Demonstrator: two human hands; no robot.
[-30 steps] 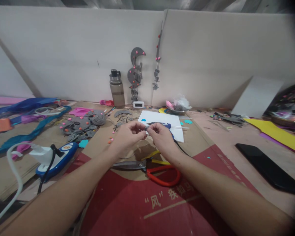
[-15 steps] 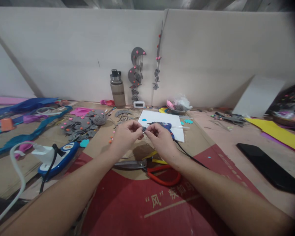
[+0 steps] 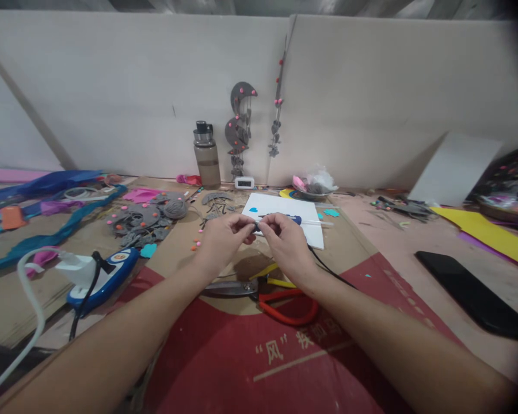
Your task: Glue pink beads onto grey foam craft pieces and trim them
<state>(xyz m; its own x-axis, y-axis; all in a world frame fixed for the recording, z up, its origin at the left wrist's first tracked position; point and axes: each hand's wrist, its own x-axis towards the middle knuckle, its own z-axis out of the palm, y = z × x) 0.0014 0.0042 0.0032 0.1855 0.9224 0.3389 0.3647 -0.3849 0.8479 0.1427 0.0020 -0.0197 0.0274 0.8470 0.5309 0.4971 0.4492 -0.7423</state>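
Note:
My left hand (image 3: pixel 224 238) and my right hand (image 3: pixel 285 241) meet over the cardboard, thumbs and fingers pinched together. Between their fingertips is a small dark grey piece (image 3: pixel 256 227), mostly covered, perhaps felt. Behind my right hand a blue glue gun (image 3: pixel 297 219) lies on a white sheet (image 3: pixel 263 202), its black cord (image 3: pixel 328 267) trailing right. A small blue cut-out (image 3: pixel 253 210) rests on that sheet. Below my hands are scissors with red handles (image 3: pixel 289 319) and a yellow-handled tool (image 3: pixel 280 282), partly hidden by my right wrist.
Left are a blue power strip (image 3: pixel 107 282) with a white plug, grey felt pieces (image 3: pixel 140 221) with pompoms, and blue fabric strips (image 3: pixel 56 230). A bottle (image 3: pixel 208 161) and small clock (image 3: pixel 244 183) stand at the back. Right lie a black phone (image 3: pixel 470 293) and yellow sheet (image 3: pixel 492 233).
My fingertips have shifted slightly and closed nearer together around the small grey piece. My right hand now covers more of the glue gun. Everything else stays put.

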